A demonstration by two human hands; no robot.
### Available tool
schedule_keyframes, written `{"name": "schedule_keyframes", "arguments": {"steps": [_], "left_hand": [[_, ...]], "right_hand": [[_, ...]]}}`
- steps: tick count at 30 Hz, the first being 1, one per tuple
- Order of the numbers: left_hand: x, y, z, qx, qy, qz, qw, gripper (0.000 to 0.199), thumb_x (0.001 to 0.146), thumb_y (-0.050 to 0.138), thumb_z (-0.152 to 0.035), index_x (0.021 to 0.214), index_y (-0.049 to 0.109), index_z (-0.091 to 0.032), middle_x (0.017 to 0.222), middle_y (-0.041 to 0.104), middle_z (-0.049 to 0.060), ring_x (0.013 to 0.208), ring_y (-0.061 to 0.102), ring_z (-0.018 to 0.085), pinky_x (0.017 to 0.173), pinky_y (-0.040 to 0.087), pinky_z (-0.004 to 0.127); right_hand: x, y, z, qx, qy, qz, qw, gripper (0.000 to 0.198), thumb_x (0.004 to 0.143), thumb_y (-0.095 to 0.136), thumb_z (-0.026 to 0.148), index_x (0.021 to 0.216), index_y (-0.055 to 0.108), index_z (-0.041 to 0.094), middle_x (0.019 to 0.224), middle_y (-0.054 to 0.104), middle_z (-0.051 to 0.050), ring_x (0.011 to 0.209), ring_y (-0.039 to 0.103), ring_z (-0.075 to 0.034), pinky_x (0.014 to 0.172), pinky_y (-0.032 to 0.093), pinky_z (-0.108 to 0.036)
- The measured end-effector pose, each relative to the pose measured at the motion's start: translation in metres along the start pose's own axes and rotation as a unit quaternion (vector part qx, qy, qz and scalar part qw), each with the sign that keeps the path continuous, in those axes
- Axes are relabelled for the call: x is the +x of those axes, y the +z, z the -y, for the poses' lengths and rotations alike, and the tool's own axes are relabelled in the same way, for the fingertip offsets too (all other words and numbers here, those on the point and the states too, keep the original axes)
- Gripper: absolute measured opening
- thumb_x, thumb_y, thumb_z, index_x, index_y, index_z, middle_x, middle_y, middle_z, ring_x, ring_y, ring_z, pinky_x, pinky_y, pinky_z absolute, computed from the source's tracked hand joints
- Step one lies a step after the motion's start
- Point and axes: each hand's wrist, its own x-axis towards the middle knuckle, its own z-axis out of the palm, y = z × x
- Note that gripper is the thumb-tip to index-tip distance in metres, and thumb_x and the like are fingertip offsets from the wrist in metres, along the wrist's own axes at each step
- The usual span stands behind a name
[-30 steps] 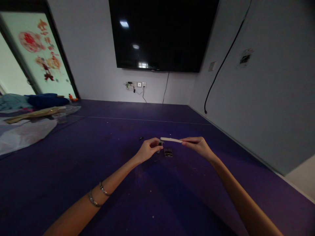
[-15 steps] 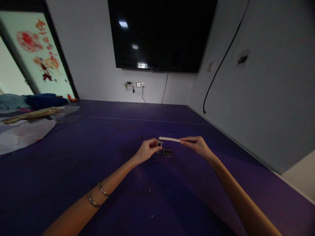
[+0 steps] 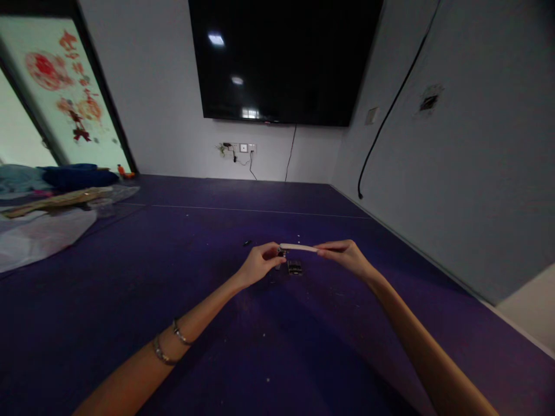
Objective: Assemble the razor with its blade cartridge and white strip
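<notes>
My right hand (image 3: 343,253) pinches one end of a slim, slightly curved white stick (image 3: 299,248), which points left and lies nearly level. Its far end meets or overlaps the top of a small black-and-silver piece (image 3: 281,252) between the thumb and fingers of my left hand (image 3: 259,261). Whether the two touch I cannot tell, and my fingers hide much of that piece. Just below the stick, a small dark square part (image 3: 295,267) with pale edges rests on the purple surface (image 3: 277,323). Another small black piece (image 3: 247,243) lies left of my left hand.
Crumpled plastic sheeting (image 3: 47,237) and folded blue cloth (image 3: 78,176) lie at the far left. A large television (image 3: 286,63) hangs on the wall ahead, above sockets (image 3: 243,148). A black cable (image 3: 388,115) runs down the right wall. White specks dot the surface.
The left end of the white stick has dipped slightly, down to the piece in my left hand. Both hands stay almost where they were.
</notes>
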Motion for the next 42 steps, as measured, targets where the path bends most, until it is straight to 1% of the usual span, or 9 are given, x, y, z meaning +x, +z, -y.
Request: {"name": "schedule_keyframes", "arguments": {"steps": [3,8,12,17,22,31,35,39,42], "left_hand": [[0.0,0.0,0.0,0.008,0.002,-0.004,1.0,0.018,0.073,0.062,-0.031,0.08,0.06,-0.015,0.07,0.06,0.0,0.065,0.055,0.011,0.064,0.043,0.025],[0.001,0.0,-0.001,-0.01,0.004,0.004,1.0,0.016,0.072,0.063,-0.03,0.08,0.06,-0.016,0.068,0.06,-0.001,0.063,0.055,0.011,0.063,0.043,0.025],[0.001,0.0,0.0,-0.025,-0.002,0.002,1.0,0.017,0.072,0.063,-0.03,0.081,0.06,-0.015,0.066,0.06,0.0,0.062,0.056,0.011,0.063,0.044,0.025],[0.001,0.001,0.0,-0.049,-0.007,0.01,0.999,0.016,0.071,0.064,-0.028,0.079,0.059,-0.016,0.067,0.061,0.0,0.062,0.057,0.012,0.065,0.045,0.027],[0.001,0.001,0.0,-0.057,-0.017,0.015,0.998,0.016,0.072,0.064,-0.029,0.08,0.059,-0.016,0.07,0.063,0.001,0.064,0.058,0.012,0.067,0.046,0.028],[0.001,0.002,-0.001,-0.086,-0.028,0.019,0.996,0.017,0.071,0.065,-0.028,0.08,0.058,-0.015,0.071,0.064,0.001,0.065,0.059,0.012,0.066,0.047,0.027],[0.001,0.003,-0.002,-0.083,-0.024,0.019,0.996,0.016,0.071,0.065,-0.027,0.079,0.058,-0.015,0.07,0.063,0.0,0.064,0.059,0.012,0.066,0.047,0.026],[0.0,0.003,-0.004,-0.095,-0.032,0.019,0.995,0.018,0.071,0.065,-0.028,0.08,0.058,-0.015,0.07,0.063,0.0,0.066,0.06,0.012,0.066,0.048,0.026],[0.0,0.004,-0.005,-0.105,-0.041,0.0,0.994,0.02,0.07,0.066,-0.03,0.078,0.056,-0.014,0.067,0.061,0.0,0.064,0.062,0.013,0.063,0.048,0.026]], "right_hand": [[0.001,0.0,-0.001,0.003,0.011,-0.02,1.0,0.026,0.063,0.07,0.038,0.083,0.074,0.021,0.086,0.072,-0.006,0.079,0.066,-0.023,0.072,0.051,-0.033],[0.002,-0.002,-0.008,0.018,-0.002,0.007,1.0,0.025,0.061,0.071,0.037,0.08,0.074,0.022,0.085,0.072,-0.006,0.079,0.066,-0.023,0.072,0.05,-0.033],[0.003,-0.003,-0.015,0.027,0.013,-0.026,0.999,0.025,0.062,0.071,0.037,0.081,0.074,0.022,0.085,0.072,-0.006,0.079,0.066,-0.023,0.073,0.05,-0.033],[0.003,-0.005,-0.021,0.036,-0.005,0.009,0.999,0.023,0.062,0.072,0.037,0.081,0.074,0.023,0.087,0.072,-0.005,0.082,0.065,-0.022,0.076,0.048,-0.033],[0.003,-0.004,-0.021,0.052,0.022,-0.016,0.998,0.026,0.059,0.073,0.036,0.08,0.074,0.022,0.083,0.072,-0.006,0.076,0.065,-0.022,0.072,0.049,-0.033],[0.004,-0.003,-0.025,0.052,0.029,-0.01,0.998,0.026,0.058,0.073,0.037,0.078,0.074,0.021,0.083,0.072,-0.007,0.076,0.065,-0.021,0.072,0.049,-0.033],[0.004,-0.001,-0.026,0.052,0.012,0.006,0.999,0.025,0.059,0.073,0.037,0.08,0.074,0.022,0.086,0.072,-0.006,0.08,0.064,-0.022,0.075,0.048,-0.033],[0.004,-0.001,-0.037,0.081,0.055,-0.013,0.995,0.029,0.058,0.073,0.039,0.08,0.074,0.02,0.084,0.072,-0.007,0.077,0.063,-0.021,0.073,0.047,-0.032],[0.004,0.0,-0.047,0.148,0.079,-0.052,0.984,0.036,0.06,0.072,0.039,0.089,0.072,0.019,0.079,0.069,-0.005,0.071,0.061,-0.016,0.071,0.046,-0.029]]}}
